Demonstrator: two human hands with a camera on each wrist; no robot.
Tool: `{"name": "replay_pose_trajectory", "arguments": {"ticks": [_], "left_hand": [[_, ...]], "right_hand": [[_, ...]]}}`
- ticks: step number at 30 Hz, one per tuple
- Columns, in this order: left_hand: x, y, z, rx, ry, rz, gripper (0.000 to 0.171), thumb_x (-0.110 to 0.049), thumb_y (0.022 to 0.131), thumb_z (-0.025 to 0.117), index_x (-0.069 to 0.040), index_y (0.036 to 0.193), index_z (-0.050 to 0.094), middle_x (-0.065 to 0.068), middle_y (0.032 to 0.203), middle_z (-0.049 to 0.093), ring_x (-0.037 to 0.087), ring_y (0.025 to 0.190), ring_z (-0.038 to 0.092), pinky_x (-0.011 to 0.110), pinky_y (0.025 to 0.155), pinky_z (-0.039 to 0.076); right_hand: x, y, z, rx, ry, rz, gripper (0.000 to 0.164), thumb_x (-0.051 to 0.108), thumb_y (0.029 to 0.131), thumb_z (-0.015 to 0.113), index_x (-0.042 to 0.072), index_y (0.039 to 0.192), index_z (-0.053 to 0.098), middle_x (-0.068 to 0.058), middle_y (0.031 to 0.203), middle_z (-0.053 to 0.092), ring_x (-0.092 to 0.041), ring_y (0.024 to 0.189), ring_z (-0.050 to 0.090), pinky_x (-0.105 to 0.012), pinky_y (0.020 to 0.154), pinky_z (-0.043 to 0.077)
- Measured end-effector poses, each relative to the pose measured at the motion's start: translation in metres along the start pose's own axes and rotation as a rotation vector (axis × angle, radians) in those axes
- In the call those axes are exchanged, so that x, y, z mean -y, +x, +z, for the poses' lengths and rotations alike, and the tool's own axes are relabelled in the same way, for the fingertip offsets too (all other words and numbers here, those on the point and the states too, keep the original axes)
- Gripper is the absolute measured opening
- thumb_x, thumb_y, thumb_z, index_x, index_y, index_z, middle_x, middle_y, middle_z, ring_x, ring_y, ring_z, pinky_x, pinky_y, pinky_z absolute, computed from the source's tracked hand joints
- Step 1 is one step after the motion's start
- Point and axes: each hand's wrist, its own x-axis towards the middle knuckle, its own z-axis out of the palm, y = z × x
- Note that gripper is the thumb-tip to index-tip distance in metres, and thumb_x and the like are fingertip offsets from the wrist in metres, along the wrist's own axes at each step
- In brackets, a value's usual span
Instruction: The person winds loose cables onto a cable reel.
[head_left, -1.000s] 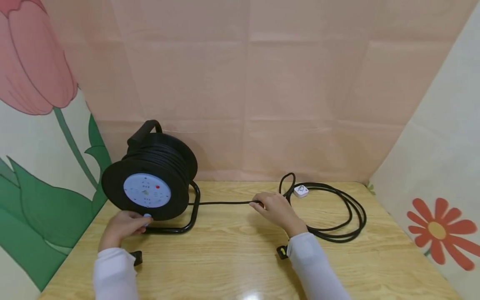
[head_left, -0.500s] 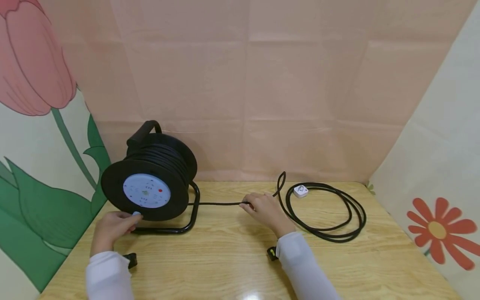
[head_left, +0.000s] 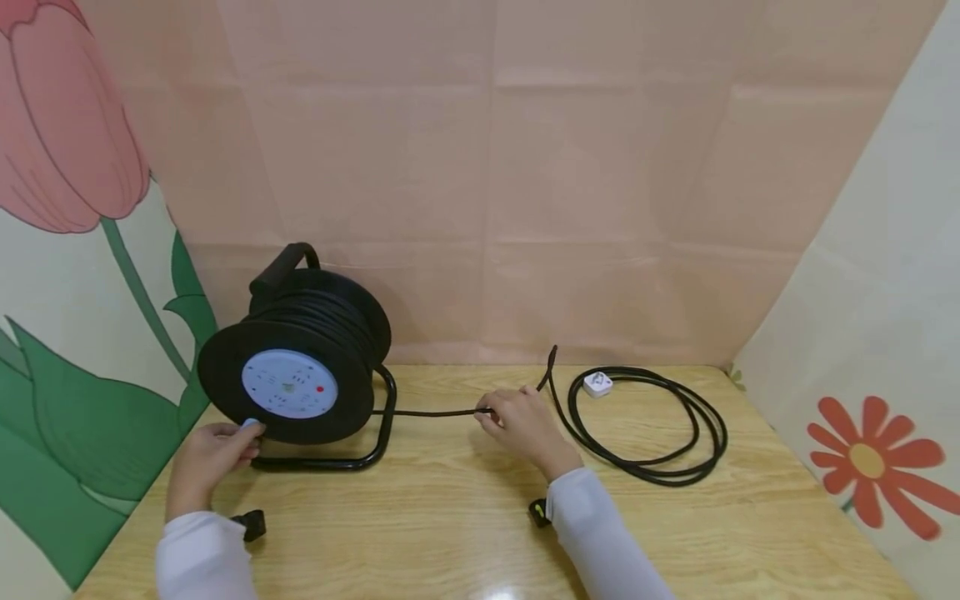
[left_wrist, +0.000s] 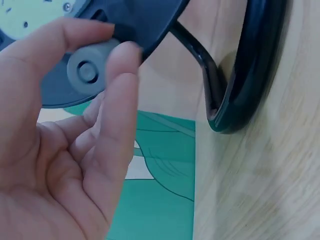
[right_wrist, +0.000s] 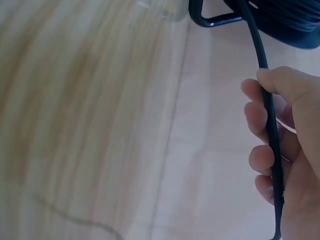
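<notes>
A black cable reel [head_left: 288,429] stands at the left of the table, cable wound round its drum and a pale socket disc [head_left: 279,400] on its face. My left hand [head_left: 206,462] pinches the small crank knob [left_wrist: 86,70] low on the reel's rim between thumb and finger. A stretch of black cable [head_left: 435,414] runs from the reel to my right hand [head_left: 521,425]. In the right wrist view, the fingers [right_wrist: 260,157] of that hand curl round the cable. Beyond the hand, the cable rises in a narrow bend, then joins loose coils [head_left: 708,467].
A white plug [head_left: 597,383] lies inside the coils at the back right. The reel's black tube frame [head_left: 322,464] rests on the wooden table [head_left: 405,533]. A pink backdrop stands behind, with flower-printed panels on both sides.
My left hand has moved left with the crank knob, and the disc has turned. The right hand has shifted left toward the reel with the cable, and the bend behind it has narrowed.
</notes>
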Motion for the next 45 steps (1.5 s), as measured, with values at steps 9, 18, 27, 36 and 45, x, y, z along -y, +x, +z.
{"name": "replay_pose_trajectory", "arguments": {"ticks": [9, 18, 27, 36, 45], "left_hand": [[-0.008, -0.005, 0.001, -0.147, -0.34, -0.015, 0.035, -0.019, 0.095, 0.069, 0.003, 0.108, 0.045, -0.001, 0.074, 0.068, 0.007, 0.064, 0.067, 0.022, 0.066, 0.058], [-0.01, -0.008, -0.007, -0.183, -0.607, -0.078, 0.04, -0.022, 0.091, 0.077, -0.005, 0.11, 0.046, -0.004, 0.069, 0.07, 0.006, 0.06, 0.068, 0.018, 0.063, 0.056], [-0.014, -0.009, -0.011, -0.186, -0.853, -0.074, 0.041, -0.014, 0.087, 0.08, -0.006, 0.111, 0.047, -0.001, 0.078, 0.071, 0.008, 0.07, 0.069, 0.02, 0.07, 0.058], [-0.018, -0.007, -0.013, -0.195, -0.954, -0.06, 0.035, -0.011, 0.088, 0.079, -0.006, 0.109, 0.051, 0.0, 0.081, 0.072, 0.009, 0.072, 0.07, 0.023, 0.073, 0.058], [-0.027, -0.009, -0.011, -0.27, -1.017, -0.044, 0.032, -0.012, 0.085, 0.082, -0.006, 0.105, 0.058, 0.004, 0.081, 0.072, 0.012, 0.072, 0.07, 0.023, 0.071, 0.058]], "right_hand": [[0.007, 0.002, 0.001, -0.004, -0.031, -0.028, 0.02, 0.042, 0.095, 0.069, 0.023, 0.095, 0.073, 0.015, 0.073, 0.068, 0.001, 0.053, 0.045, -0.028, 0.062, 0.032], [0.011, 0.002, 0.0, -0.016, -0.008, -0.03, 0.011, 0.027, 0.092, 0.071, 0.02, 0.099, 0.074, 0.011, 0.079, 0.068, -0.005, 0.066, 0.057, -0.031, 0.078, 0.04], [-0.003, -0.001, -0.008, -0.043, -0.049, 0.049, 0.019, 0.041, 0.088, 0.076, 0.023, 0.086, 0.072, 0.012, 0.068, 0.063, -0.013, 0.069, 0.051, -0.048, 0.107, 0.038], [-0.004, -0.003, -0.009, -0.018, 0.001, 0.027, 0.011, 0.034, 0.091, 0.074, 0.023, 0.093, 0.074, 0.014, 0.07, 0.063, -0.004, 0.061, 0.049, -0.042, 0.094, 0.044], [0.001, -0.001, -0.003, -0.012, -0.031, 0.056, 0.015, 0.042, 0.091, 0.074, 0.027, 0.093, 0.074, 0.014, 0.072, 0.069, 0.001, 0.049, 0.044, -0.03, 0.064, 0.043]]}}
